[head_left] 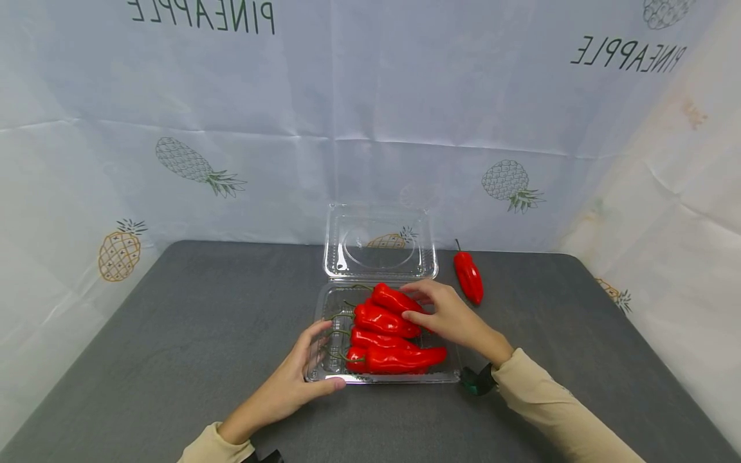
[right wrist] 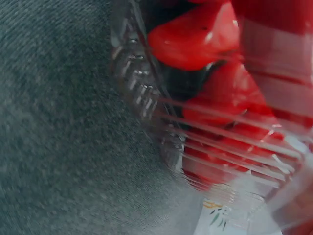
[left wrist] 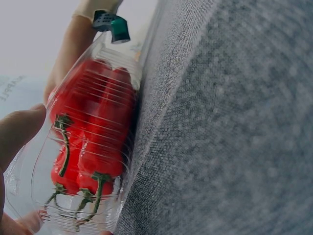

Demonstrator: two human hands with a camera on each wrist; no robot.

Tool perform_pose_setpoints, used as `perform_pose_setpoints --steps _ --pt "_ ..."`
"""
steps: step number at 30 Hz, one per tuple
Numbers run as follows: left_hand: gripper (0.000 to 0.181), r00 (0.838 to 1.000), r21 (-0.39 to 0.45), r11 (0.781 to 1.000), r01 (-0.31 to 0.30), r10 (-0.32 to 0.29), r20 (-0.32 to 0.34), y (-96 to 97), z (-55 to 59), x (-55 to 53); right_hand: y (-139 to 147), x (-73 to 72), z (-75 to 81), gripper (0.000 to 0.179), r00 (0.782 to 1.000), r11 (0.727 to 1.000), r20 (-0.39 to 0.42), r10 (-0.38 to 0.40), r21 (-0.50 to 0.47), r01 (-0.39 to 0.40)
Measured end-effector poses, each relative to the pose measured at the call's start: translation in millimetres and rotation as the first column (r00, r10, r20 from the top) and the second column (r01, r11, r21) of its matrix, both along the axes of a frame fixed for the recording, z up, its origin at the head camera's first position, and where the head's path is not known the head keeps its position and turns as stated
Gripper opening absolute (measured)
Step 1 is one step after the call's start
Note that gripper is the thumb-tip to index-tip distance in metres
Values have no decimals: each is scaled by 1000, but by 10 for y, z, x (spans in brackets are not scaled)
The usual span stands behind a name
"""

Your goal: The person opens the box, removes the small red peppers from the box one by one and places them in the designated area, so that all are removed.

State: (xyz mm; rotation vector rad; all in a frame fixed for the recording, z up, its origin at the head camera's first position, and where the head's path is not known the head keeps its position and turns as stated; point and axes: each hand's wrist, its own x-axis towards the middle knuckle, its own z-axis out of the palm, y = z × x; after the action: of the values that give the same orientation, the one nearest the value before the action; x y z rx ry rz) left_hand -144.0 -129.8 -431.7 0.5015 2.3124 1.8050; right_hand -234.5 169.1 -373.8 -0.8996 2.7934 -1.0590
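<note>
Several red peppers [head_left: 399, 360] with green stems lie in a row inside a clear plastic clamshell container [head_left: 324, 308], its lid [head_left: 382, 257] raised at the back. My right hand [head_left: 442, 315] holds the rearmost pepper [head_left: 393, 298] by its right end, thumb on the near side and fingers on the far side. Around the container's front left corner, my left hand [head_left: 298, 366] rests with straight fingers at the side wall and the thumb along the front edge. The left wrist view shows the peppers [left wrist: 105, 127] through the ribbed clear wall, near the left thumb [left wrist: 22, 132].
Another red pepper [head_left: 469, 278] lies on the grey table [head_left: 173, 360], right of the lid. A pale cloth [head_left: 370, 96] printed with pineapples hangs behind the table. A dark green-and-black device [head_left: 479, 381] sits at the right wrist.
</note>
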Motion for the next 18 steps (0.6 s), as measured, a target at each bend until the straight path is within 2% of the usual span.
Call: perform_pose_setpoints --steps 18 --pt "95 1000 17 1000 8 -7 -21 0 -13 0 -57 -32 -73 50 999 999 11 42 5 -42"
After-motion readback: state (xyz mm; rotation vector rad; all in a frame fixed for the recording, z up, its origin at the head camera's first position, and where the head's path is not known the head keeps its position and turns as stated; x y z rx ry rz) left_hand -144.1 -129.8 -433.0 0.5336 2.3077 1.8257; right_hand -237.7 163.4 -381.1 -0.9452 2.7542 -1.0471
